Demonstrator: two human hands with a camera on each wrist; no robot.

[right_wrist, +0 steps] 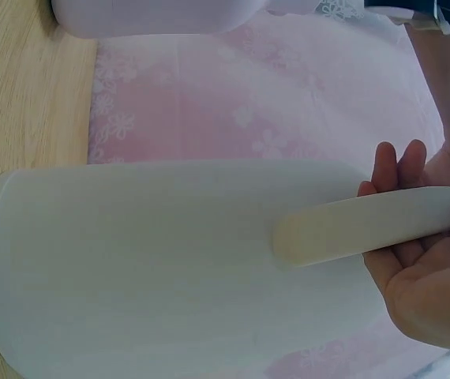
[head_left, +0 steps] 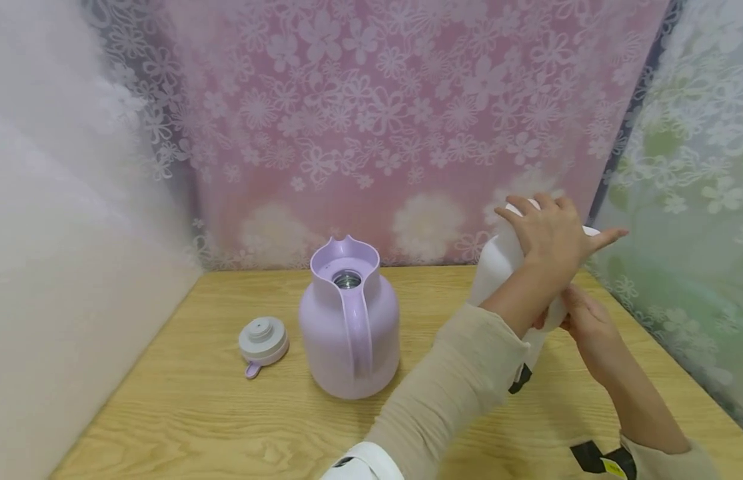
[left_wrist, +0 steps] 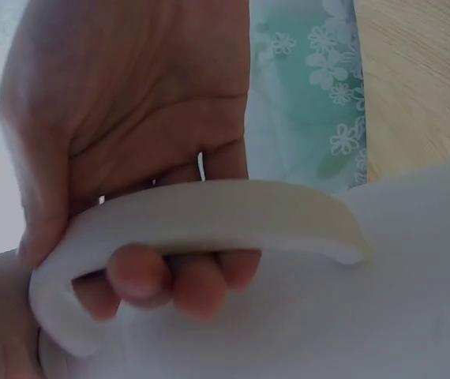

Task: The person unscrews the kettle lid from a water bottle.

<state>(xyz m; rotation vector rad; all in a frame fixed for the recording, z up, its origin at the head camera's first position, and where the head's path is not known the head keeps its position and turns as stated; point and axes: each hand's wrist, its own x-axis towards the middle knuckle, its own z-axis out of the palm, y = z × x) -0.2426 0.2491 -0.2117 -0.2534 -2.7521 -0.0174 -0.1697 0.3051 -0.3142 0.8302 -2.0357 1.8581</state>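
Smooth white, the tall rounded jug (right_wrist: pixel 146 253) stands out in the person's two hands, caught between the left fingers above and the right fingers lower down. Its curved white handle (left_wrist: pixel 233 213) runs through the grasp of the right hand (head_left: pixel 590 330): the fingers curl right round it, their tips showing on the far side, the thumb lying along its upper end. Over the top of the jug lies the left hand (head_left: pixel 551 230), fingers spread wide and fairly straight, thumb pointing off to the right; it presses down flat. From where I stand, the left forearm in its beige sleeve (head_left: pixel 461 360) hides the jug's lower part. Well to the left of all those fingers stands a rounded lilac jug (head_left: pixel 320 347), upright, its mouth uncovered and its inside shiny, its handle toward the person. Farther left of the fingers, just beside the lilac jug, sits a round pale-grey stopper (head_left: pixel 263 340) with a lilac tab. Beneath the fingers spreads a yellowish wood-grain table (head_left: pixel 215 427); beyond them hangs a pink flowered curtain (head_left: pixel 347 133), and to their right a pale green flowered curtain (head_left: pixel 677 280).
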